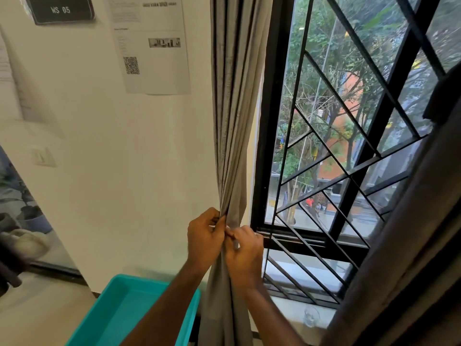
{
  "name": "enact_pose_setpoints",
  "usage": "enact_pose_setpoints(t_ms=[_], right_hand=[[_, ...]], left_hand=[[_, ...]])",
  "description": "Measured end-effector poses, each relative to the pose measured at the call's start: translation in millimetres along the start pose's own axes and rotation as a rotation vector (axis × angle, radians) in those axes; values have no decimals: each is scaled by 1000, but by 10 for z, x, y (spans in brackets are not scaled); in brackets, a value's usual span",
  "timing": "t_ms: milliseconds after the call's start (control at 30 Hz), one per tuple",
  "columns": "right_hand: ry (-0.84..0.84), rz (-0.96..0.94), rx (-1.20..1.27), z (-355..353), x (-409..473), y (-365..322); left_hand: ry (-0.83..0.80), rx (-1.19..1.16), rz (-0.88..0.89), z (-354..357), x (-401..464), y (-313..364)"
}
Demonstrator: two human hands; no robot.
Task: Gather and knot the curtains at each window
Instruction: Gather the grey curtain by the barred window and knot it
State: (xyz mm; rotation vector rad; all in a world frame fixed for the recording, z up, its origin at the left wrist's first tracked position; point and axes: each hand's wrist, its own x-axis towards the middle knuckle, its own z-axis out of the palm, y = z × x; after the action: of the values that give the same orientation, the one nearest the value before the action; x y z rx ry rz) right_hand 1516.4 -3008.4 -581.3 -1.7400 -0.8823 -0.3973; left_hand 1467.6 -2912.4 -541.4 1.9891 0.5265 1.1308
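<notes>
A grey curtain point(234, 101) is seen hanging at the left edge of the window point(274, 121), between the white wall point(124, 171) and the black window frame, its long axis running almost vertically from the top of the view down past the sill. The folds are spread wider at the top and are drawn together into a narrow bunch lower down, where the fabric is held; below that point the cloth falls on downward and widens again slightly. The bunch is gripped from the left side by the left hand point(205, 236), whose fingers are curled round the gathered pleats, and from the right side by the right hand point(245, 253), set just below and touching the left, with its fingers and thumb also closed on the fabric (the fingertips themselves are largely hidden in the folds). A second, darker curtain point(411, 245) is seen slanting across the right edge of the view, in front of the diagonal black window grille point(349, 151). A teal plastic tub point(119, 310) stands below the left forearm, beside the hanging cloth. Printed sheets point(149, 46) and a dark sign reading "WS 05" point(61, 10) are fixed to the wall at upper left.
</notes>
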Motion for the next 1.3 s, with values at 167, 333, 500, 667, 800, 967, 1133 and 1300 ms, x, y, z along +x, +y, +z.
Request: enact_pose_setpoints(t_ms=[167,333,500,667,800,967,1133,1300], right_hand=[[-22,0,65,6,20,2],[-101,-70,259,-20,51,-71],[108,347,348,-217,195,194],[46,501,382,-289,376,363],[-92,529,537,-366,477,384],[-13,566,498,-375,460,502],[310,468,298,-331,268,303],[146,387,232,-317,367,246]], left_hand=[[-126,-157,31,-123,12,31],[-113,-73,6,-182,36,24],[-226,-123,-43,-297,98,-35],[-253,-124,-59,-337,85,-63],[-281,-148,-52,-347,94,-62],[-227,-124,-50,-367,124,-60],[-20,21,-91,-253,136,-44],[-140,-62,-127,-214,115,14]])
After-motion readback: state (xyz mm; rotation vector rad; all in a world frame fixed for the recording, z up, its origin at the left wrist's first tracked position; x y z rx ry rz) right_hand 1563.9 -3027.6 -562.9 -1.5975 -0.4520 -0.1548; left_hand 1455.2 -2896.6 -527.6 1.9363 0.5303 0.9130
